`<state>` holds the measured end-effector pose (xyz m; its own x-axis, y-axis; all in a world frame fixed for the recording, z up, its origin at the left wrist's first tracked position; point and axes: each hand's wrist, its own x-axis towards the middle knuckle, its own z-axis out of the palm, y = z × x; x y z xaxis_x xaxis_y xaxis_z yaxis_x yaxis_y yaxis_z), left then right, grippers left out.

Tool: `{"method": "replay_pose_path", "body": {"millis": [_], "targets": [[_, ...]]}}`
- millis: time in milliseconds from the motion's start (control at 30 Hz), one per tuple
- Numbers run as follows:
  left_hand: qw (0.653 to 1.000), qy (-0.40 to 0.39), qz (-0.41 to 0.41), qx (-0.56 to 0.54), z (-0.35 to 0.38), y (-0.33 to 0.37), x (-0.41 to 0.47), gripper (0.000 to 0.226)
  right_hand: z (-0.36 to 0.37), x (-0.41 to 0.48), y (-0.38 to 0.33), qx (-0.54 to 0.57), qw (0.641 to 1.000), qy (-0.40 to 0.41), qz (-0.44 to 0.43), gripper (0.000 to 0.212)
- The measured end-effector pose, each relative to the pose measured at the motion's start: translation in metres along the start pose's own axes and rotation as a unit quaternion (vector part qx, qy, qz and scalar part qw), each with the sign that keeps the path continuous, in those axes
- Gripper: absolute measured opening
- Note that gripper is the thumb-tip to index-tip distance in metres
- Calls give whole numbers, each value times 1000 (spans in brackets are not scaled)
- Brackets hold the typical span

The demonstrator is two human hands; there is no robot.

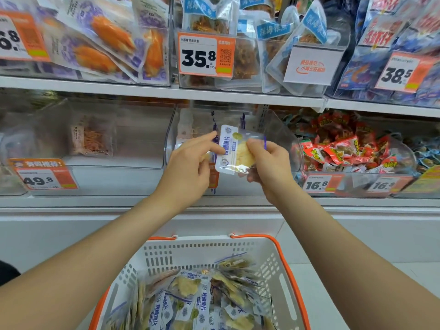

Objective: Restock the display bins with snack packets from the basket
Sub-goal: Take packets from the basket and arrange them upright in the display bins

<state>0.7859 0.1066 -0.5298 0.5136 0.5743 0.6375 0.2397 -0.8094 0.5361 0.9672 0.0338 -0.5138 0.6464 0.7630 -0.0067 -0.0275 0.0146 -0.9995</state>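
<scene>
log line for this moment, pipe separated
step: restock | left hand: pinches snack packet edge | right hand: grips same packet | place: before clear bin | basket: holds more packets

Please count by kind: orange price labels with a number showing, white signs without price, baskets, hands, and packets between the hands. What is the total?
Orange price labels with a number showing: 6
White sign without price: 1
Basket: 1
Hands: 2, left hand, right hand
Snack packet between the hands: 1
Total: 11
</scene>
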Motion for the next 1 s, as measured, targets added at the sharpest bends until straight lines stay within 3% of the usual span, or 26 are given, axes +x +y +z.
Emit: {"method": "replay_pose_path", "body": {"millis": [133,233,367,500,600,700,833,1000], "targets": [[985,-98,-26,140,8,-11,1,50,-6,25,-2,-70,992,61,-84,15],[957,-159,-28,243,11,-23,3,31,-7,49,2,-172,969,79,-156,11],[932,-172,17,320,7,-24,15,18,-1,72,11,-287,946,81,-124,12],[925,-190,15,330,8,-25,27,25,13,95,13,-338,935,71,-73,15],[924,-208,-8,320,13,-28,30,21,22,110,14,-351,932,75,-53,4],[921,-221,-20,320,16,-30,32,17,27,120,18,-367,926,86,-28,27],[914,-231,-16,333,16,-28,32,16,31,135,23,-391,910,131,-36,9],[911,-238,-23,336,16,-27,32,21,33,145,28,-365,926,93,-25,31]]}}
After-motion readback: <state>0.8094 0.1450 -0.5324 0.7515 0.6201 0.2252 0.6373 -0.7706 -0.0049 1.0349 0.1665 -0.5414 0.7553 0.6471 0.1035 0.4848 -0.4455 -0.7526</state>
